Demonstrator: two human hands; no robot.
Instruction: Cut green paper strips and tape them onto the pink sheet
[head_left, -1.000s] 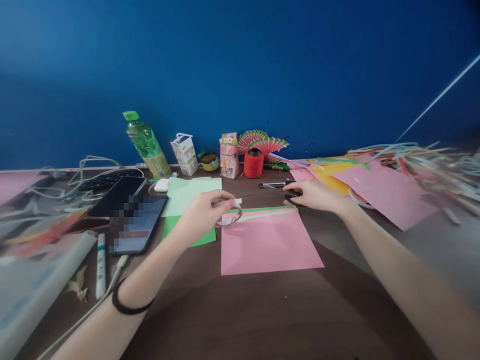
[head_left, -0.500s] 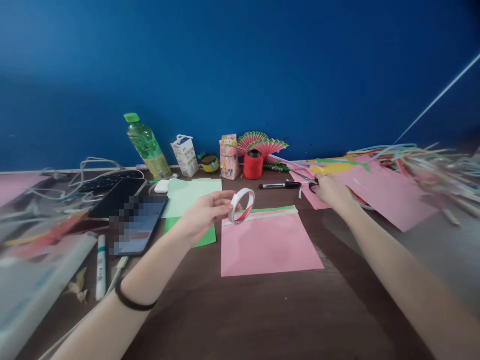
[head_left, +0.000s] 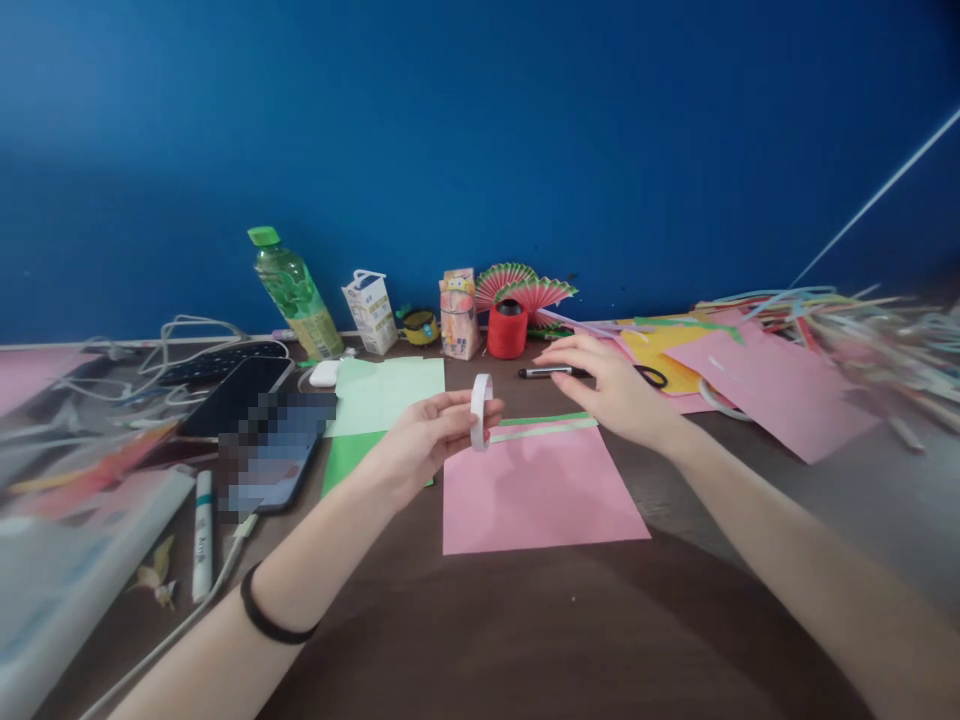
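My left hand (head_left: 439, 430) grips a roll of white tape (head_left: 478, 415), held upright above a pink sheet of paper (head_left: 540, 500). A strip of pale and green paper (head_left: 544, 430) lies along the far edge of that sheet. My right hand (head_left: 600, 385) hangs over the desk with fingers apart and nothing in them, close to a black pen (head_left: 536, 373). Right of it, the black handle of the scissors (head_left: 651, 376) shows on the papers; my hand hides the rest of them.
Light green paper (head_left: 386, 390), a phone (head_left: 289, 455) and a marker (head_left: 202, 535) lie on the left. A green bottle (head_left: 296, 295), a carton (head_left: 371, 315) and a red spool (head_left: 507, 332) stand along the blue wall. Paper sheets (head_left: 772, 390) and loose strips pile up at right.
My right hand has let go of the scissors and moved left, toward the tape. My left hand has turned the tape roll so that its edge faces me.
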